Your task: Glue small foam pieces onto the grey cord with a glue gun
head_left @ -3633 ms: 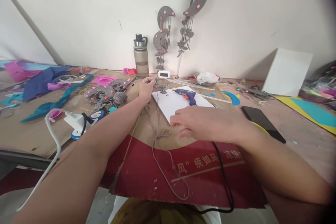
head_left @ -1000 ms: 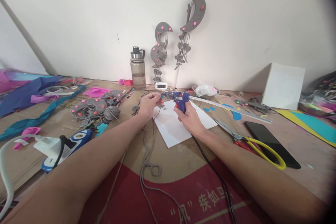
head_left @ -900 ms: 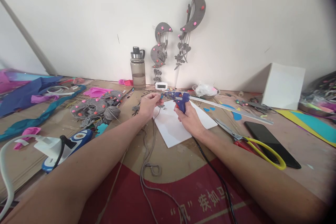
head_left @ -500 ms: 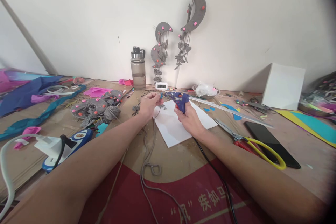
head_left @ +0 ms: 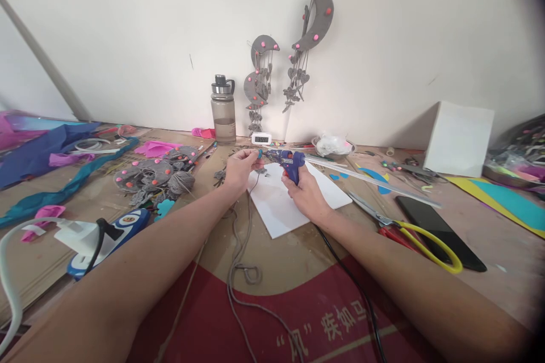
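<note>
My right hand (head_left: 304,193) grips a blue glue gun (head_left: 287,160) above a white sheet (head_left: 293,201), with the nozzle pointing left. My left hand (head_left: 239,168) pinches a small grey felt piece (head_left: 259,154) with a teal bit right at the nozzle tip. A grey string (head_left: 242,238) runs from that piece down across the cardboard toward me. The gun's black cord (head_left: 340,272) trails back along my right forearm.
A heap of grey felt pieces with pink dots (head_left: 155,176) lies left of my hands. Yellow-handled scissors (head_left: 409,232), a black phone (head_left: 438,229) and a long ruler (head_left: 374,180) lie at right. A water bottle (head_left: 223,109) and white clock (head_left: 261,138) stand by the wall.
Between 3.6 s ago and 1.0 s ago my right hand picked the glue gun up off the white sheet and brought its nozzle to the piece in my left hand. Since then both hands stay nearly still.
</note>
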Demonstrator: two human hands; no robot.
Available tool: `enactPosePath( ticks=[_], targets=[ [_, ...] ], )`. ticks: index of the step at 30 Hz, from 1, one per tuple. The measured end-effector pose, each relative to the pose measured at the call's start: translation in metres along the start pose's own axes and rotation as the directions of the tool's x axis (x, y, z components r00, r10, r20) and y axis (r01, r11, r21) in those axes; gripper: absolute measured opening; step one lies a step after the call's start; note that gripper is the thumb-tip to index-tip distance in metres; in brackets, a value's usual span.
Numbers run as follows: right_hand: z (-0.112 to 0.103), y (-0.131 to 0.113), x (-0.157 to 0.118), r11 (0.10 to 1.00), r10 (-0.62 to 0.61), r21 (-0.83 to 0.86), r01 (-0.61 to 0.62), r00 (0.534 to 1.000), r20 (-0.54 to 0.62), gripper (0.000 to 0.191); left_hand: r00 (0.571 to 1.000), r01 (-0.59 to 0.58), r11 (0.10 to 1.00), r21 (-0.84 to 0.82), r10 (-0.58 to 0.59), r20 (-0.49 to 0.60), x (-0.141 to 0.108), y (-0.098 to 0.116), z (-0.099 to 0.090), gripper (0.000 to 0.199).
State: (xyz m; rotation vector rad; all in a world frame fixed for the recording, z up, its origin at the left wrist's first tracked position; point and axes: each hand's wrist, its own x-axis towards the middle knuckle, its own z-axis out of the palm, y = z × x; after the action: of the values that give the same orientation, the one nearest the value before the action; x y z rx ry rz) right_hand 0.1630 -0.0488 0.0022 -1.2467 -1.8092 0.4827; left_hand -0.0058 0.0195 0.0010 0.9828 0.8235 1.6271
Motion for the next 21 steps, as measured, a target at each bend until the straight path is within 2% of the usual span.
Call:
enactPosePath(
  ticks=[7,15,21],
  targets=[
    [-0.0006,-0.0018,-0.0005,1.0,-0.002,0.02,0.003,1.0,-0.006,0.029,0.999,0.026,0.999,0.019,-0.027,0.045,-0.0011,-0.0026,-0.0004,0.018],
    [0.0021,-0.0005,-0.0004,0.999,-0.005,0.032,0.006,1.0,-0.027,0.027,1.0,0.009,1.0,-0.007,-0.009,-0.003,-0.0006,-0.0001,0.0002,0.019],
    [0.0031,0.0018,0.0001,0.999,-0.003,0.052,0.005,1.0,-0.03,0.025,0.999,0.023,1.0,-0.004,-0.023,0.023,-0.0019,-0.0009,0.0015,0.016]
  ],
)
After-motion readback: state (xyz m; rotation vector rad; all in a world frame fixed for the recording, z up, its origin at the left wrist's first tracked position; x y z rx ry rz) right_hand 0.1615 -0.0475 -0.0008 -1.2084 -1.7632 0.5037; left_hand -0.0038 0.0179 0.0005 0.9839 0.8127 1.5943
